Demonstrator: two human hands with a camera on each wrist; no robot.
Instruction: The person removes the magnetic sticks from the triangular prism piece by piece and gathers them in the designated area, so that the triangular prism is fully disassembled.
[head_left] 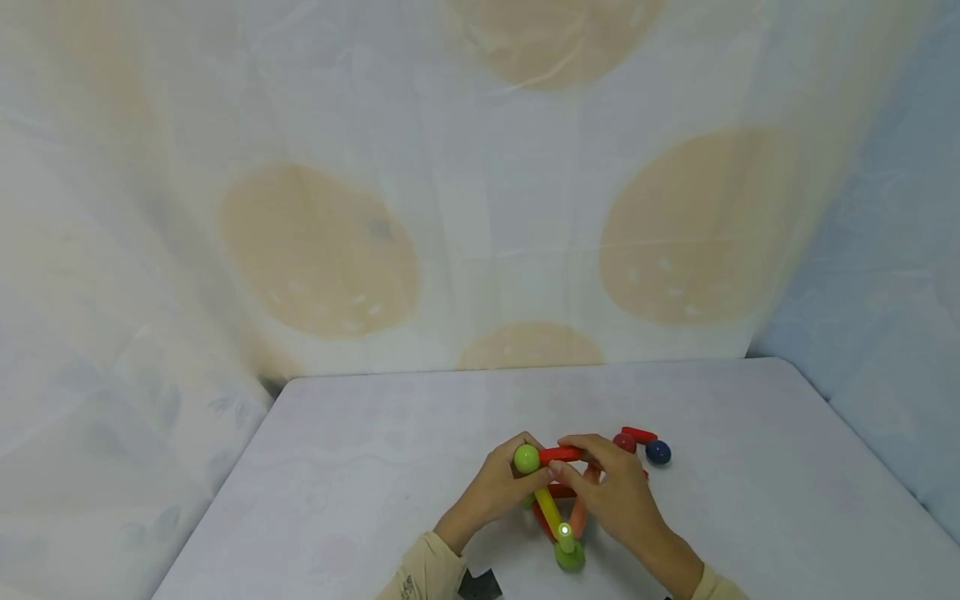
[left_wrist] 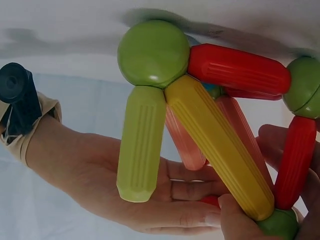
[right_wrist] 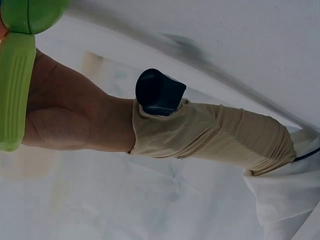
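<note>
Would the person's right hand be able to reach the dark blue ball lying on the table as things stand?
Probably yes. The blue ball lies loose on the table just beyond the right hand, with nothing between, but that hand grips the rod-and-ball structure and would have to let go.

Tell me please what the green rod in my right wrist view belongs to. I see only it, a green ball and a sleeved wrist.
Observer: It is one part of a frame of rods and balls. A yellow rod and a red rod join the same green ball.
Operator: Do both hands hold the frame?
Observer: Yes. In the head view the left hand grips it at that ball, and the right hand pinches the red rod.
Operator: Are there loose pieces?
Observer: Yes. A blue ball lies on the table beyond the right hand, apart from the frame.
</note>
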